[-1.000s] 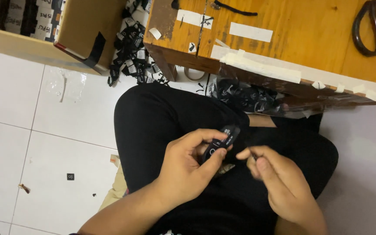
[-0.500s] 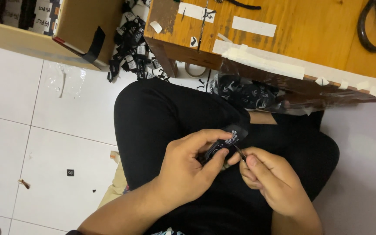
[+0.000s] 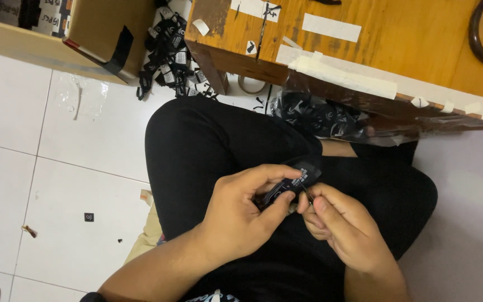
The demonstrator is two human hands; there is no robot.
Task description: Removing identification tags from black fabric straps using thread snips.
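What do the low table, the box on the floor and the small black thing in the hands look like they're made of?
The low table looks like varnished wood: orange-brown, with visible grain. The box looks like plain corrugated cardboard: matte tan, with black tape at a corner. The small black piece, held by the left hand with the right hand beside it, may be plastic or fabric; it is too dark to tell.

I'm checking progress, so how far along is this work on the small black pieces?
Looks done: black pieces heaped on the floor by the cardboard box. In hand: left hand holds one black piece, right hand pinching at it. Seemingly left: bag of black pieces under the wooden table.
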